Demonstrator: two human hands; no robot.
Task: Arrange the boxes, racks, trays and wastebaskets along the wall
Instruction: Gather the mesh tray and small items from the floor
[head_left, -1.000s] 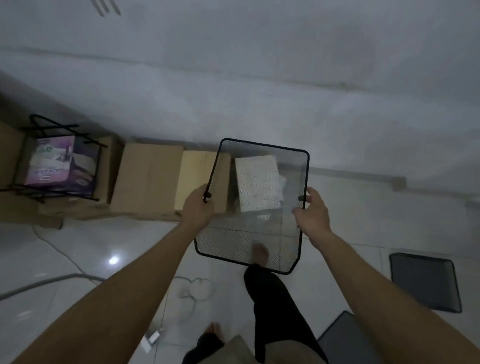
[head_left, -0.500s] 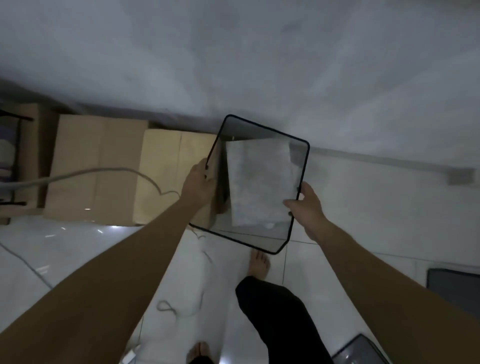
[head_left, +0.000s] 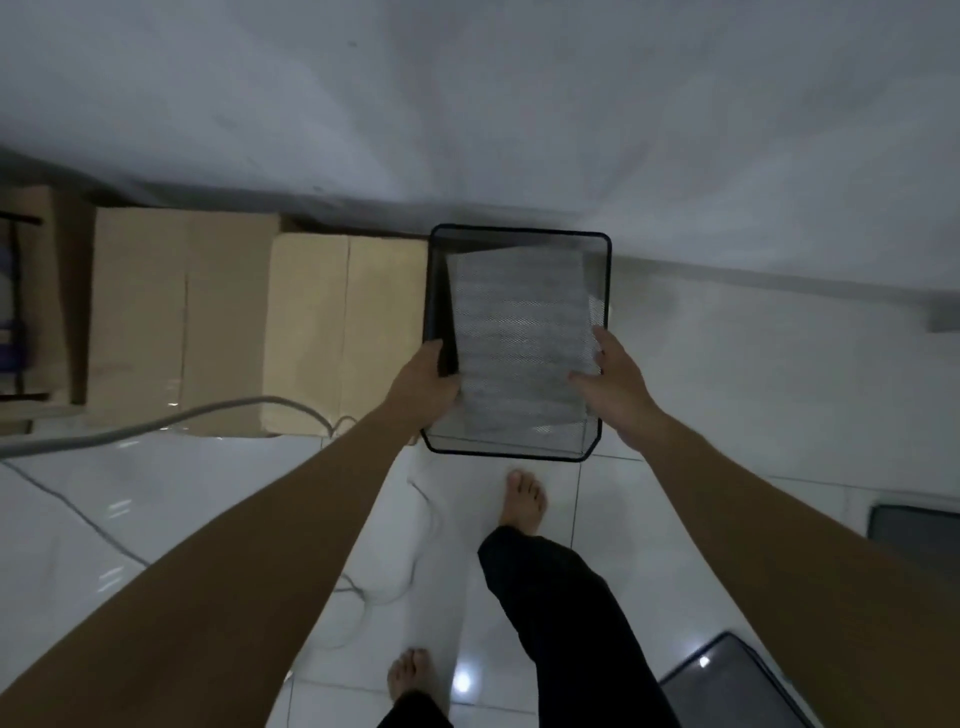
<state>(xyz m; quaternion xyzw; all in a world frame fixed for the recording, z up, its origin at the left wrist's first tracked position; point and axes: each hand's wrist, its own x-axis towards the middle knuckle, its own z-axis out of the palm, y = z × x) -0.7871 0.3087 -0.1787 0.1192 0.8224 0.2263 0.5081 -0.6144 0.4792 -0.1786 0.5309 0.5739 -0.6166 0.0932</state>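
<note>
Holding item: black wire-mesh rectangular wastebasket (head_left: 519, 343), frame centre, beside tan cardboard box (head_left: 345, 332) at the wall. My left hand (head_left: 428, 387) and right hand (head_left: 613, 387) grip its rim. Risk: grey cable (head_left: 156, 423) at lower left, snagging my feet.

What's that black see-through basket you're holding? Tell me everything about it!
It is a black wire-mesh wastebasket, rectangular with rounded corners and a solid dark rim. We look down into its open top; the pale floor shows through its mesh bottom. It stands upright by the wall, right beside a cardboard box. The left hand grips its left rim and the right hand holds its right rim. Whether it rests on the floor cannot be told.
</note>
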